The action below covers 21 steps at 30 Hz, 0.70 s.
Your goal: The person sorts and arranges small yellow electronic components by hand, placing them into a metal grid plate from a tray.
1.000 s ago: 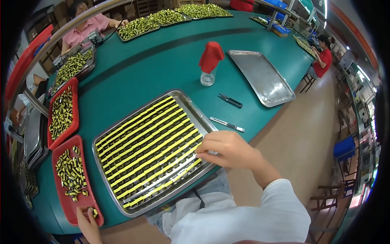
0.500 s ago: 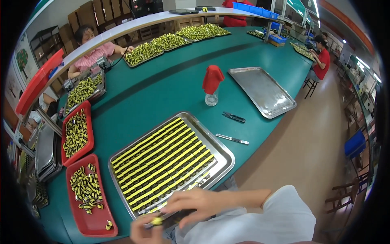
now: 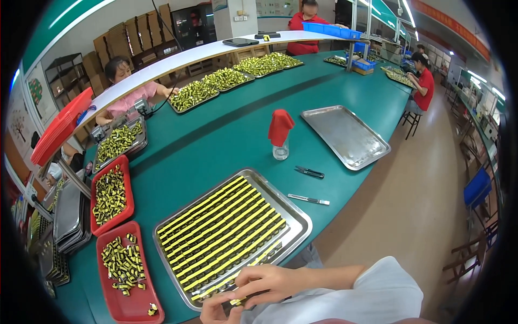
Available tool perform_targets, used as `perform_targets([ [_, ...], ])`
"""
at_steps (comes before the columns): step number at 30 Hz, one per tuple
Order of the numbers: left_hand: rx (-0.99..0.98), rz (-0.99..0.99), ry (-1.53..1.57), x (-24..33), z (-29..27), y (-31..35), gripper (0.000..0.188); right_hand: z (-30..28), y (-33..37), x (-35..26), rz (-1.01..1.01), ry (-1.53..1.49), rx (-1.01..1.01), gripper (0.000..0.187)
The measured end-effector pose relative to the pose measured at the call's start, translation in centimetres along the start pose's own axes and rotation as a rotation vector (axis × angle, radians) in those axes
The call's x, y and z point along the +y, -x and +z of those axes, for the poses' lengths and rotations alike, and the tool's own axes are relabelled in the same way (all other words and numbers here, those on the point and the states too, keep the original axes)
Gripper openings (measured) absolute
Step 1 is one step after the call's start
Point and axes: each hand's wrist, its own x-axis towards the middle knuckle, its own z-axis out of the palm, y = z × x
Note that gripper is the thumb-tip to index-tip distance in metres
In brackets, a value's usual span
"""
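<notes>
At the tray's near edge my hands meet over a small yellow-and-black electronic part (image 3: 236, 303). My left hand (image 3: 217, 310) pinches it at the fingertips and is partly cut off by the lower edge. The fingers of my right hand (image 3: 268, 283) are curled closed around the same part, and they hide some of it. Just beyond lies a steel tray (image 3: 295, 217) with many matching parts in tight slanting rows (image 3: 224, 229), yellow strips facing up. A few parts (image 3: 274, 248) lie along its near side by my right wrist.
Left of the tray, two red bins (image 3: 135, 310) (image 3: 129, 197) hold loose parts. Beyond stand a glass jar (image 3: 280, 152) with a red cloth (image 3: 281, 127), thread snips (image 3: 309, 172), a utility knife (image 3: 308, 199) and a bare steel tray (image 3: 345, 136). Co-workers sit around the green table (image 3: 216, 140).
The view has tilted up, so the table sits lower in the picture. My hands have shifted right along the tray's near edge and closed together over the small part.
</notes>
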Motion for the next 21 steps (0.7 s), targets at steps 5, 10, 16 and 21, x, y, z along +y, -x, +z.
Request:
perform_targets([
  [5,0.06,0.038,-0.054,-2.4,-0.6,0.2,0.067,0.6,1.5,0.8,0.027,-0.07,0.032,0.043],
  [10,0.306,0.147,-0.605,-0.9,-1.2,-0.9,0.039,-0.2,1.9,-0.2,0.249,-0.165,0.1,0.031],
  [16,0.556,0.561,-0.947,-1.4,-2.4,-2.5,0.023,-1.5,2.1,-1.2,0.354,-0.029,0.18,0.035],
  [21,0.587,0.618,-1.034,-2.9,-2.8,-2.8,0.026,-1.0,2.6,-0.1,0.354,-0.033,0.274,0.04],
])
